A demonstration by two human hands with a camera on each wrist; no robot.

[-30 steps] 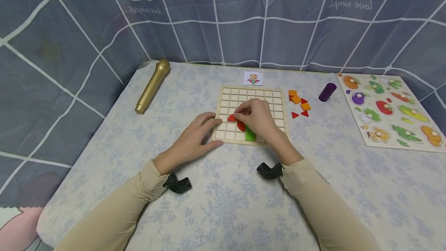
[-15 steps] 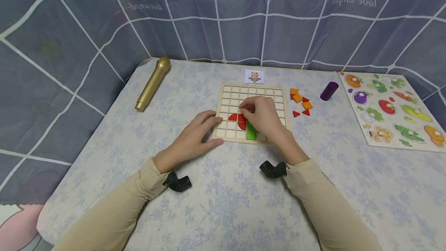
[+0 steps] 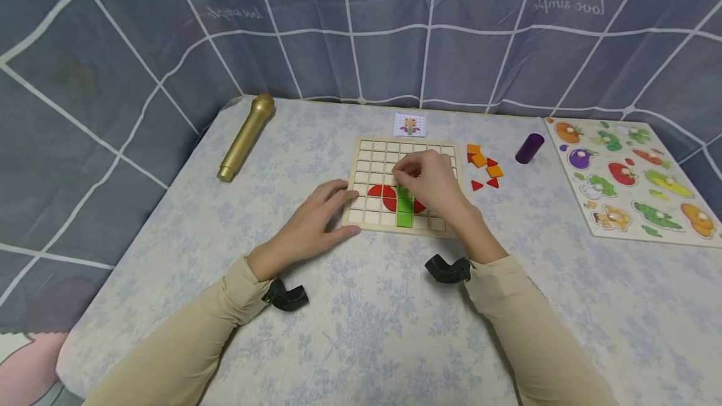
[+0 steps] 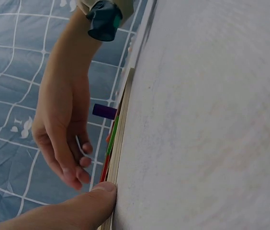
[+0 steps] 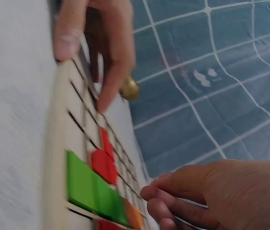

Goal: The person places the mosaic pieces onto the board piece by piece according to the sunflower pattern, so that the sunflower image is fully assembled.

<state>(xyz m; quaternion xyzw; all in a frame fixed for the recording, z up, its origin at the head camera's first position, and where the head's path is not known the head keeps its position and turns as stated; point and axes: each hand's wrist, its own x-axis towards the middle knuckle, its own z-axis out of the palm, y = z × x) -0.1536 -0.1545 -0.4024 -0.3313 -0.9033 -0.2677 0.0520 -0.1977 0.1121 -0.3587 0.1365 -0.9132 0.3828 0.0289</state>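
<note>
My left hand (image 3: 307, 225) rests at the left front corner of a wooden grid board (image 3: 362, 168), its thumb (image 4: 107, 186) against the front edge. Over the middle of the board hovers my right hand (image 3: 433, 182), fingers loosely bent, with nothing showing between the fingertips in either wrist view. Green tiles (image 3: 404, 213) form a column in the grid. Red curved pieces (image 3: 389, 198) lie left of it, and another red piece (image 3: 418, 207) shows partly under my right hand. In the right wrist view an orange piece (image 5: 133, 214) sits beyond the green tiles (image 5: 81, 179).
Loose orange squares (image 3: 494, 171) and red triangles (image 3: 477, 186) lie right of the board. A small pattern card (image 3: 410, 124) lies behind it. Farther out are a purple cylinder (image 3: 529, 149), a vegetable puzzle board (image 3: 632, 199) and a gold microphone (image 3: 245, 138).
My right hand has lifted away from the red pieces on the left and shifted right, uncovering them and more of the green column. The left hand stays at the board's corner.
</note>
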